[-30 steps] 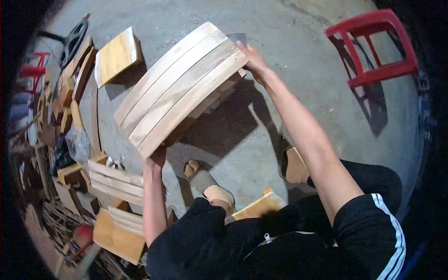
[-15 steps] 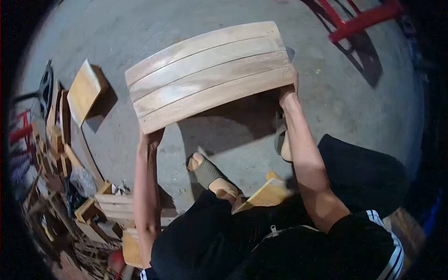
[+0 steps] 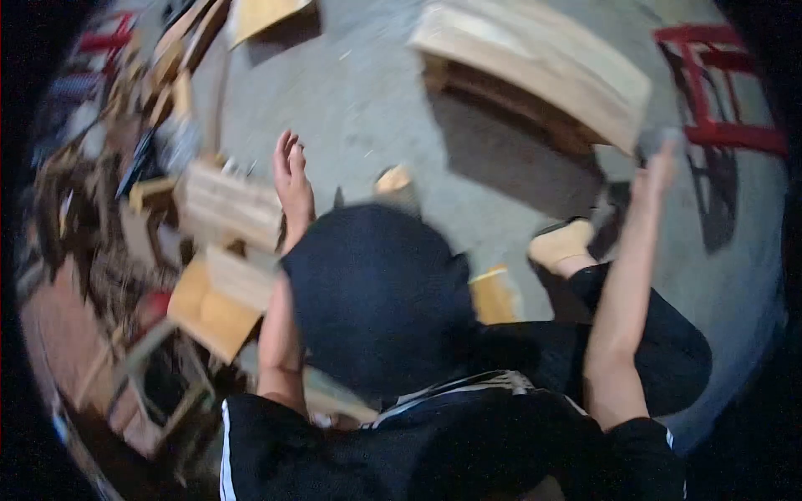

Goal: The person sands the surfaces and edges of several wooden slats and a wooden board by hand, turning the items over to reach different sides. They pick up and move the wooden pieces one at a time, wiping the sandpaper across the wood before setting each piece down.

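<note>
A clear bag (image 3: 177, 144) sits by the wood pile (image 3: 138, 179); its inside is too blurry to see. The left hand (image 3: 293, 179) has let go. The slatted wood (image 3: 535, 63) has moved right, near the right hand (image 3: 657, 171); I cannot tell if that grip is closed.

The grey floor (image 3: 359, 92) forms the base surface. Right side: a red frame (image 3: 735, 136) casts a shadow on the floor. Upper left: a second red frame (image 3: 107, 40) is located behind the scrap wood (image 3: 171, 63). A yellow-faced board (image 3: 261, 17), partly cut off by the top edge of the view, is positioned right of the scrap wood. A translucent plastic bag (image 3: 180, 144) is located below the scrap wood. Lower left: a red rounded object (image 3: 153, 309) is located beside a yellow-brown panel (image 3: 209, 307). Its type is indeterminate due to blur.
</note>
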The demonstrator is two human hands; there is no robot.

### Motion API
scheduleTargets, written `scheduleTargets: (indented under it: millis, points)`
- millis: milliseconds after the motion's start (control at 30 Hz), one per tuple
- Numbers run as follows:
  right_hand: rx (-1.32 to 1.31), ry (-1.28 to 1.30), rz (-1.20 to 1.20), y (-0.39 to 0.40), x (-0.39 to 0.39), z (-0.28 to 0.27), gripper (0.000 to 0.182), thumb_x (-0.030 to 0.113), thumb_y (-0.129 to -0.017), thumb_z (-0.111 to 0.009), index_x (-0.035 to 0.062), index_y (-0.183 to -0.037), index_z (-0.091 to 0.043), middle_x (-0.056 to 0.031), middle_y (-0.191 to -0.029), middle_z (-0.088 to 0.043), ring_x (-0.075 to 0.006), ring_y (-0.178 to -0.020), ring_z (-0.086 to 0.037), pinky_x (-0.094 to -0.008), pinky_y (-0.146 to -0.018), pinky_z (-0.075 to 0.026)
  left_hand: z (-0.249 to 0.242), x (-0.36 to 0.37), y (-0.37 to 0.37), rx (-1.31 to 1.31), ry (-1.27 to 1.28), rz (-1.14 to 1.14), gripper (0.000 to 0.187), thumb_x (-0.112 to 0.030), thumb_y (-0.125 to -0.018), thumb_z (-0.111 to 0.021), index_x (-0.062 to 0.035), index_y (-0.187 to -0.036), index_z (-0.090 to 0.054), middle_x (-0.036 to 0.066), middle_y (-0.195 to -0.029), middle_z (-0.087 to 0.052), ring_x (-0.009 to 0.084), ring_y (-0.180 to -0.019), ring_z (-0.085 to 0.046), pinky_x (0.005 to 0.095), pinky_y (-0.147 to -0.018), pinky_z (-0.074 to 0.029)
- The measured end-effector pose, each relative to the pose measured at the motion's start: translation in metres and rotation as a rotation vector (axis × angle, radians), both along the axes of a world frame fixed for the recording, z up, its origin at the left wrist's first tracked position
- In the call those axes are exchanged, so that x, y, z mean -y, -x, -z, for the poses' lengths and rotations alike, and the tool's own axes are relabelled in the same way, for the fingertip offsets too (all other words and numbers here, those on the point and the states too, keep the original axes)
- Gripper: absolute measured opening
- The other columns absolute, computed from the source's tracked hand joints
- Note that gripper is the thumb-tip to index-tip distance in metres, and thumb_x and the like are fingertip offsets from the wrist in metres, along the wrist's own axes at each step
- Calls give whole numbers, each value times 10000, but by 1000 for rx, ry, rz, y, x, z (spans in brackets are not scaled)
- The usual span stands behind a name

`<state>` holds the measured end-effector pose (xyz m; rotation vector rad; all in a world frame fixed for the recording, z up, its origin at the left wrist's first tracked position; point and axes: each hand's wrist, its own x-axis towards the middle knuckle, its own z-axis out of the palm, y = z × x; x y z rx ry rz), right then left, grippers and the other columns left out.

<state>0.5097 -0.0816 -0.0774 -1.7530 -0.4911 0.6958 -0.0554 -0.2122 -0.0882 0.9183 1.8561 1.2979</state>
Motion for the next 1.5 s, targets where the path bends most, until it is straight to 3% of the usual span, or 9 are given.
scheduleTargets:
  millis: [100, 267, 467, 600, 767, 933, 1100, 1233, 1500]
  points:
    - [622, -55, -78, 2, -6, -2, 549, 417, -1018, -531, -104, -942, -685, -240, -1081, -702, -360, -896, -653, -480, -768, -477, 7, 142, 46, -413, -25, -350, 464, -235, -1054, -458, 49, -1421, -442, 202, -1399, -503, 293, -1303, -477, 383, -1112, -355]
    - [1357, -383, -500, 75, 1, -34, 409, 327, -1023, -527, 18, -1262, -646, -181, -1324, -624, -398, -1231, -554, -440, -1038, -431, -5, 299, 17, -678, 681, -940, 471, -248, -1003, -494, -26, -1418, -493, 298, -1319, -531, 452, -1230, -518, 529, -1010, -446]
    - [1205, -314, -607, 87, 7, -23, 427, 342, -1042, -498, 157, -1424, -551, -42, -1496, -507, -313, -1431, -389, -404, -1151, -346, 79, 397, 68, 400, 426, -915, 754, -645, -1000, -327, -50, -1438, -475, 162, -1413, -529, 347, -1275, -527, 503, -1016, -467]
    - [1197, -299, -598, 88, 8, -16, 409, 285, -1029, -522, 156, -1416, -558, -39, -1483, -519, -302, -1428, -392, -404, -1146, -362, 61, 349, 77, 557, 179, -1039, 695, -589, -1042, -280, -50, -1457, -423, 118, -1387, -521, 272, -1265, -503, 490, -995, -479]
    - [1117, -259, -608, 93, 11, -27, 386, 233, -1011, -551, 151, -1387, -583, -50, -1482, -517, -333, -1415, -405, -416, -1146, -370, 21, 275, 99, -814, 903, -677, 666, -448, -1036, -443, 78, -1440, -383, 335, -1444, -393, 483, -1339, -387, 572, -1063, -357]
    - [1134, -249, -568, 103, 9, -32, 373, 225, -990, -560, 171, -1356, -611, -86, -1443, -551, -372, -1385, -430, -430, -1135, -384, 14, 189, 126, -1193, 424, -385, 778, -447, -1028, -480, 80, -1525, -196, 314, -1582, -147, 459, -1438, -236, 515, -1182, -215]
    - [1269, -186, -596, 100, 14, -31, 421, 137, -971, -525, 152, -1389, -573, -83, -1477, -515, -350, -1409, -403, -420, -1173, -357, 26, 96, 124, -476, 339, -576, 722, -384, -1027, -526, 90, -1499, -254, 287, -1558, -251, 397, -1397, -338, 497, -1176, -271]
    - [1199, -196, -535, 101, 14, -29, 453, 136, -916, -619, 195, -1366, -600, -63, -1458, -539, -337, -1393, -437, -415, -1135, -405, 69, 105, 174, -435, 372, -574, 549, -379, -1022, -528, 143, -1168, -616, 232, -1080, -675, 306, -980, -630, 445, -862, -529]
    - [1146, -278, -497, 98, 13, -35, 385, 162, -921, -615, 179, -1304, -650, -80, -1385, -603, -367, -1327, -513, -439, -1063, -458, 91, 132, 179, -60, 354, -627, 541, -418, -1045, -491, 60, -1285, -567, 174, -1221, -648, 285, -1070, -631, 403, -909, -526]
